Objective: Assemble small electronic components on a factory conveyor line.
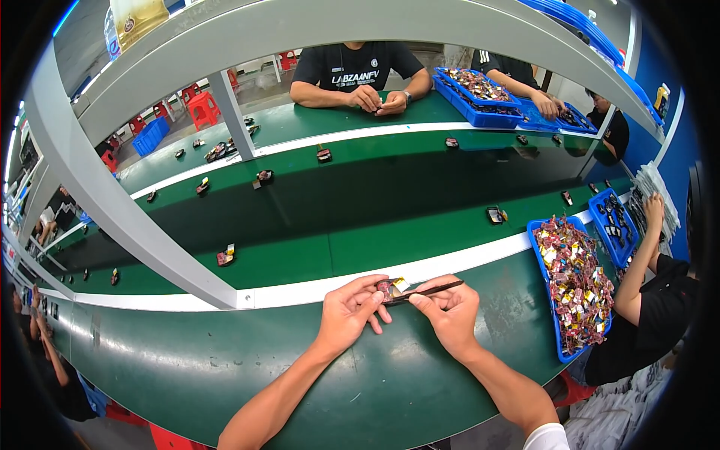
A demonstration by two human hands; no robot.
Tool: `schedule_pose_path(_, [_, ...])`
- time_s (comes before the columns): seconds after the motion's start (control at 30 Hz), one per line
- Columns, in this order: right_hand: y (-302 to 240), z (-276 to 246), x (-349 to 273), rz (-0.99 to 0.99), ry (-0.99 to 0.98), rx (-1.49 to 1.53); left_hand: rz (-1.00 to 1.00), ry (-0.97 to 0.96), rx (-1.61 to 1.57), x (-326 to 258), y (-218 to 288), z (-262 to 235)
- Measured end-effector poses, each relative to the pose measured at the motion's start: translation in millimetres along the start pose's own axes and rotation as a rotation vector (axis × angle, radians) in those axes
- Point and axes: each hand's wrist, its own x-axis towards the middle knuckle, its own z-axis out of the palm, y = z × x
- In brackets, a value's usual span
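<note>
Near the middle of the bench's far edge, my left hand (346, 311) pinches a small black housing with a reddish circuit board (385, 288) inside. A yellow-and-white tab (401, 284) sticks up from the board. My right hand (454, 319) grips a pair of black tweezers (437, 290) between thumb and fingers. The tips of the tweezers are at the housing's right side; whether they pinch anything there is too small to tell. Both hands are held close together above the green bench (300, 382).
Beyond a white rail runs a green conveyor belt (322, 251) carrying scattered small assemblies (226, 256). To my right stands a blue tray (559, 300) heaped with reddish boards and wires. A grey metal post (142, 202) rises at left. Co-workers sit opposite and at right.
</note>
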Motion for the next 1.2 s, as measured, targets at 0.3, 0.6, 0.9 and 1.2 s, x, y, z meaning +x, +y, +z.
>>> schedule_pose_path(0.3, [-4.3,0.5,0.5,0.077,-0.006,0.087,-0.002,-0.002,-0.021,1.2,0.6,-3.4])
schedule_pose_path(0.6, [-8.7,-2.4,0.3,0.219,0.010,0.144,0.009,-0.009,-0.029,1.1,0.4,-4.8])
schedule_pose_path(0.9, [-1.6,-0.7,-3.1,-0.036,-0.009,-0.061,0.019,0.000,-0.044,1.7,0.3,-4.3])
schedule_pose_path(1.2, [-0.1,0.2,-1.8,-0.083,-0.031,-0.116,0.012,-0.009,-0.038,0.8,1.9,-5.9])
